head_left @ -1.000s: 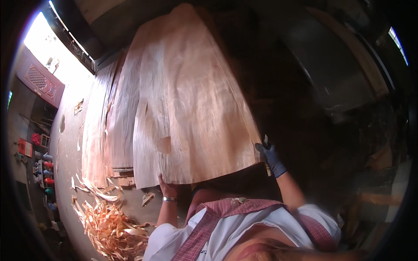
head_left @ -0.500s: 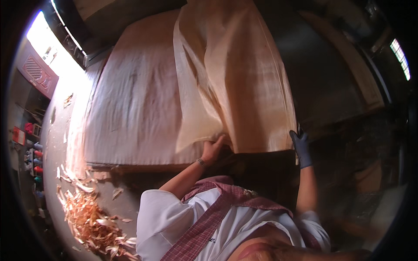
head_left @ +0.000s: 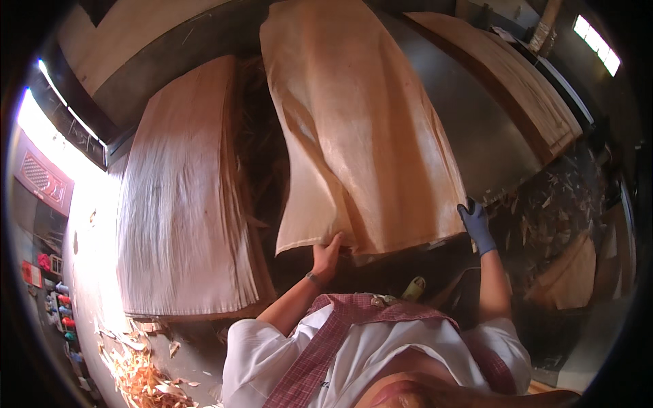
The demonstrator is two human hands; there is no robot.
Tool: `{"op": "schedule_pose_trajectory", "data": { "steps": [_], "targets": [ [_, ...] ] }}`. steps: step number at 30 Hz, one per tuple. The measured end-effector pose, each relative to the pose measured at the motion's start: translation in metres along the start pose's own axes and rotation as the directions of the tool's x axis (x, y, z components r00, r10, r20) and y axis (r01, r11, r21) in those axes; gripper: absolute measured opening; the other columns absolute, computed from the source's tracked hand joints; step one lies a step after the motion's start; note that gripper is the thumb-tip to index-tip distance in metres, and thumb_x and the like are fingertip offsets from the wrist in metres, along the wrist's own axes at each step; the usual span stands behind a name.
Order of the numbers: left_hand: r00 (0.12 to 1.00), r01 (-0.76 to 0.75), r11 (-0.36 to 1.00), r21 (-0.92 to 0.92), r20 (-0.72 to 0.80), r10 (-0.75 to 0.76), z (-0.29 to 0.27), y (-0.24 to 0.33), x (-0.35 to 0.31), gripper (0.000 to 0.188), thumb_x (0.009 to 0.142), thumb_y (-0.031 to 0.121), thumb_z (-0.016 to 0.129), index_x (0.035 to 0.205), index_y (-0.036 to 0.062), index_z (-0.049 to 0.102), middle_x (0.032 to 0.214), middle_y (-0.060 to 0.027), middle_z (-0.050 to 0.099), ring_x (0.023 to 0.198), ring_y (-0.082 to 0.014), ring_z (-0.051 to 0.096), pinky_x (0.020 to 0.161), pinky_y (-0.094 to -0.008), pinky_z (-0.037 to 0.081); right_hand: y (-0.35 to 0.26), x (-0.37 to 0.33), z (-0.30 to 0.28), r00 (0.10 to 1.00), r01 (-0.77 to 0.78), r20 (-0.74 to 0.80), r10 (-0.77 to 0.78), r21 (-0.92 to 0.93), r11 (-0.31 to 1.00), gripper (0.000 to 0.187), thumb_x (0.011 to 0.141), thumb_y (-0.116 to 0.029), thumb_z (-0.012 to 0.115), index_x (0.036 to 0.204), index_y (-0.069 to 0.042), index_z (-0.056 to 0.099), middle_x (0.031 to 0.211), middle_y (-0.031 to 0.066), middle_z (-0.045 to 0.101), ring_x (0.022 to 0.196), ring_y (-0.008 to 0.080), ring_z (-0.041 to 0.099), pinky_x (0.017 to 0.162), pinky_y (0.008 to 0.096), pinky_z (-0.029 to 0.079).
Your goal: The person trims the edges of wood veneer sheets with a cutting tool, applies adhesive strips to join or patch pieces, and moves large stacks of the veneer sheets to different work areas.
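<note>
Tan wood veneer (head_left: 367, 136) forms one large, rippled sheet at the centre of the view, its near edge raised in front of the person's body and its far end extending toward the top; whether that far end is supported cannot be told. The bare left hand (head_left: 326, 260) grips the near edge, thumb uppermost, where a deep fold gathers; the right hand (head_left: 479, 228), in a blue-grey glove, grasps the near right corner. The step in hand appears to be the two-handed handling of a single sheet; the next move probably calls for both grips to stay level and the fold to be eased out, lest the thin wood split. To the left lies a layered veneer stack (head_left: 183, 204); to the right, a dark flat surface (head_left: 479, 109) bears further sheets (head_left: 507, 75). Curled shavings (head_left: 146, 374) are heaped on the floor (head_left: 197, 353) at lower left.
</note>
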State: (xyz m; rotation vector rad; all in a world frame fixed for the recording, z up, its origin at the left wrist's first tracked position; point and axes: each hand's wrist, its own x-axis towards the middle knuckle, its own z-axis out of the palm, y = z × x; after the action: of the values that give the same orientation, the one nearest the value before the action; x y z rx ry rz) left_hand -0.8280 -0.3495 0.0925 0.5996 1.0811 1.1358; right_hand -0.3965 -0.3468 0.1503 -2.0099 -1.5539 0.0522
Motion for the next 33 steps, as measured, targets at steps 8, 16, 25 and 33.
{"op": "schedule_pose_trajectory", "data": {
  "steps": [8, 16, 25, 33],
  "targets": [
    [0.903, 0.054, 0.894, -0.444, -0.361, -0.234, 0.062, -0.081, 0.014, 0.02, 0.09, 0.033, 0.064, 0.089, 0.0135, 0.06, 0.081, -0.0011, 0.063, 0.063, -0.0138, 0.057, 0.044, -0.0251, 0.038, 0.216, 0.103, -0.005, 0.996, 0.035, 0.081, -0.044, 0.115, 0.993, 0.047, 0.083, -0.034, 0.069, 0.112, 0.002, 0.062, 0.105, 0.0225, 0.066, 0.1, 0.0368, 0.063, 0.084, 0.0425, 0.05],
    [0.821, 0.016, 0.909, -0.417, -0.513, -0.25, 0.115, -0.149, 0.039, 0.016, 0.088, 0.028, 0.067, 0.083, 0.0155, 0.057, 0.071, 0.0033, 0.055, 0.059, -0.0116, 0.053, 0.048, -0.0251, 0.04, 0.326, 0.181, -0.018, 0.939, -0.187, 0.317, 0.132, 0.15, 0.971, 0.063, 0.082, -0.041, 0.071, 0.123, 0.002, 0.051, 0.112, 0.0215, 0.062, 0.1, 0.0328, 0.061, 0.087, 0.04, 0.048],
    [0.874, 0.031, 0.801, -0.598, -0.373, -0.312, 0.19, -0.198, 0.064, 0.02, 0.093, 0.023, 0.058, 0.077, 0.0114, 0.055, 0.065, 0.0, 0.053, 0.057, -0.0135, 0.05, 0.067, -0.0349, 0.053, 0.38, 0.243, -0.04, 0.82, -0.449, 0.45, 0.354, 0.121, 0.885, 0.087, 0.077, -0.057, 0.071, 0.137, -0.001, 0.043, 0.135, 0.0224, 0.05, 0.125, 0.0343, 0.048, 0.102, 0.0407, 0.039],
    [0.863, -0.05, 0.822, -0.568, -0.439, -0.251, 0.216, -0.229, 0.077, 0.023, 0.094, 0.018, 0.05, 0.073, 0.0078, 0.051, 0.065, -0.0011, 0.046, 0.062, -0.013, 0.048, 0.075, -0.0387, 0.057, 0.421, 0.235, -0.039, 0.891, -0.361, 0.259, 0.374, -0.095, 0.928, 0.056, 0.083, -0.051, 0.067, 0.11, -0.003, 0.06, 0.109, 0.0229, 0.064, 0.101, 0.0375, 0.062, 0.087, 0.0451, 0.048]
  ]
}}
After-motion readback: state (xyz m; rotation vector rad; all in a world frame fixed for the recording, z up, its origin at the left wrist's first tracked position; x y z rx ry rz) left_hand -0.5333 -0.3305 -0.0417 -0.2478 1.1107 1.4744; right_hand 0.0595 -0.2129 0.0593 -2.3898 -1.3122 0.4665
